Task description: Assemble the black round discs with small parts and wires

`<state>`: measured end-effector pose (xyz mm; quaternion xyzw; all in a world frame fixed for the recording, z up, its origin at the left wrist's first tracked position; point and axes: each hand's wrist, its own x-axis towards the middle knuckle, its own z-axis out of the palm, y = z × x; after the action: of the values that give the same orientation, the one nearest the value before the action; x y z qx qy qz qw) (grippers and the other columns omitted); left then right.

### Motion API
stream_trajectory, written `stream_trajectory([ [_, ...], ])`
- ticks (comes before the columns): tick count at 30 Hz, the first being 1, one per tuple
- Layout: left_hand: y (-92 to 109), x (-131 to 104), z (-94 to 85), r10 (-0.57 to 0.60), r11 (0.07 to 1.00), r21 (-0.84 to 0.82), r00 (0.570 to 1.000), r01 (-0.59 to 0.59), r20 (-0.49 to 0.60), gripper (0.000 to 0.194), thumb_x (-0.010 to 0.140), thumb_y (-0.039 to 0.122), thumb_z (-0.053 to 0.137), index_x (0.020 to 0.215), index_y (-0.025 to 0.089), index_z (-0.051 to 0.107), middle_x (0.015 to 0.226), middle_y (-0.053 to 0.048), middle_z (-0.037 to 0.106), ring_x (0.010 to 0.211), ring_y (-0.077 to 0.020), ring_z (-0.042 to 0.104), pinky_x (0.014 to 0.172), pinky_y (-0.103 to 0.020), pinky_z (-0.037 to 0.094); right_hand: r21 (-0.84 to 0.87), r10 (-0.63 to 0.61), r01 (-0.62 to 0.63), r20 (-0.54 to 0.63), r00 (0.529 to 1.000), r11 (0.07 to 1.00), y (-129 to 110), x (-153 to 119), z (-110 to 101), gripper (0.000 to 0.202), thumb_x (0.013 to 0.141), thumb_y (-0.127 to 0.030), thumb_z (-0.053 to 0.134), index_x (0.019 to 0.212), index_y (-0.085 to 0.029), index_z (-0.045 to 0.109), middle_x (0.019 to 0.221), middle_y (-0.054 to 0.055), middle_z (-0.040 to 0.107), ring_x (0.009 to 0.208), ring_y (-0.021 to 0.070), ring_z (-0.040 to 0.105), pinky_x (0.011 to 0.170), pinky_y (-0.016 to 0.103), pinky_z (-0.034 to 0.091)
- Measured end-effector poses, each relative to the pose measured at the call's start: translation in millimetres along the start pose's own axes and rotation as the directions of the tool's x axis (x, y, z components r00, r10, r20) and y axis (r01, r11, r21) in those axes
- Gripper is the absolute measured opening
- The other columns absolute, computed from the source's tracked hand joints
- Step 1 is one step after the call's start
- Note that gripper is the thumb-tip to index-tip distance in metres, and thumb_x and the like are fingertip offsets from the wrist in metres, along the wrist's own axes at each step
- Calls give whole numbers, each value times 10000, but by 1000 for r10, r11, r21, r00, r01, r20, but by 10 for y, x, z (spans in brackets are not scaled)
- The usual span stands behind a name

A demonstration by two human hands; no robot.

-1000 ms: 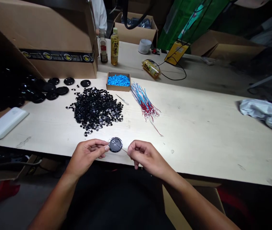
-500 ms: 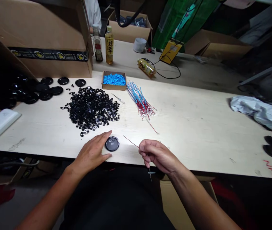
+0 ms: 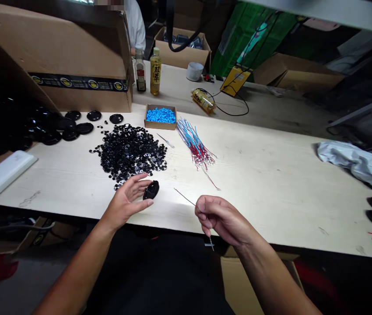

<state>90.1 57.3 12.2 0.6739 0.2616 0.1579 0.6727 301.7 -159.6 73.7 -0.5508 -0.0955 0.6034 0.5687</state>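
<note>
My left hand (image 3: pixel 130 199) grips a round black plastic cap (image 3: pixel 151 190) by its edge, tilted up off the table with its hollow side showing. My right hand (image 3: pixel 215 215) pinches a thin reddish wire (image 3: pixel 184 196) between thumb and fingers. One end points toward the cap without touching it; a twisted tail hangs below the fist. Behind my left hand spreads a heap of small black discs (image 3: pixel 131 151). A bundle of red, blue and white wires (image 3: pixel 195 144) lies further back, with one loose wire (image 3: pixel 211 180) at its near end.
A small box of blue pieces (image 3: pixel 160 117) and a thin pointed tool (image 3: pixel 165 140) lie beyond the heap. More black caps (image 3: pixel 84 128) spill from a carton at left, near a white power bank (image 3: pixel 7 172). Bottles (image 3: pixel 155 72) stand behind. White cloth (image 3: pixel 356 164) lies right.
My left hand has taken hold of the black cap, lifted it from the table and tipped it over. My right hand still holds the wire. The whole view has shifted slightly.
</note>
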Motion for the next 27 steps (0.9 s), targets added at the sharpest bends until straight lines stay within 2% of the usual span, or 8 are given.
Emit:
stream_trajectory([
  [2, 75, -30, -45, -32, 979, -203, 999, 34, 10, 722, 836, 353, 900, 1477, 263, 580, 1507, -145, 667, 1444, -336, 592, 1236, -504, 448, 19, -4, 3, 37, 999, 1000, -64, -26, 66, 208, 752, -301, 827, 732, -151, 683, 636, -16, 569, 482, 79, 467, 414, 210, 519],
  [4, 122, -57, -65, -32, 948, -315, 999, 38, 23, 691, 832, 325, 903, 1455, 261, 610, 1496, -151, 676, 1447, -353, 589, 1250, -532, 430, 22, 5, -7, 80, 997, 1000, -118, -41, 151, 196, 771, -296, 821, 749, -152, 689, 630, -16, 570, 481, 81, 472, 419, 207, 521],
  [11, 209, -84, -38, -22, 882, -471, 1000, 16, -7, 710, 778, 326, 932, 1417, 214, 644, 1426, -183, 710, 1432, -400, 598, 1240, -600, 444, 17, 37, -41, 197, 980, 999, -206, 22, 430, 158, 764, -257, 793, 729, -144, 689, 632, -10, 591, 461, 65, 460, 417, 193, 522],
  [18, 228, -75, -78, 12, 909, -416, 999, -28, -41, 683, 794, 311, 936, 1412, 239, 654, 1463, -161, 695, 1434, -381, 596, 1270, -588, 397, 12, 63, -68, 228, 972, 998, -235, 95, 552, 139, 762, -246, 779, 734, -140, 693, 640, -8, 598, 464, 65, 472, 416, 193, 535],
  [27, 311, -82, -104, 35, 961, -267, 992, -67, -123, 708, 777, 311, 955, 1415, 265, 651, 1504, -139, 672, 1421, -341, 607, 1228, -495, 461, 30, 88, -96, 203, 975, 995, -165, 194, 573, 129, 760, -233, 769, 740, -144, 677, 655, -9, 592, 475, 69, 469, 403, 192, 531],
])
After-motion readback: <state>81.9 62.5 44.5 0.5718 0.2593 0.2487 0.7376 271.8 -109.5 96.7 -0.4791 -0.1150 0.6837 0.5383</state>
